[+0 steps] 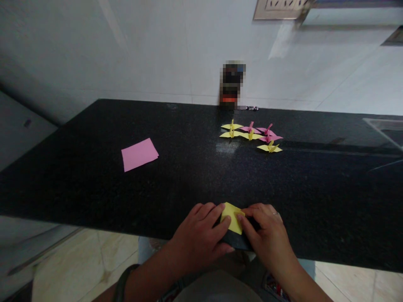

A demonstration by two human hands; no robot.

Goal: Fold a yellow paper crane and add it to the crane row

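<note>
A folded piece of yellow origami paper lies by the counter's front edge, between my two hands. From the left, my left hand holds it, thumb and index finger on its left side. My right hand, with a ring on one finger, pinches the right edge between thumb and index finger. Further back stand several folded paper cranes, among them a yellow crane and a pink crane. Some pink paper lies flat to the left of them.
The black countertop runs up to a pale wall. Against the wall stands a blurred-out dark object, with a small item beside it. A socket panel is above. A recessed edge shows at far right.
</note>
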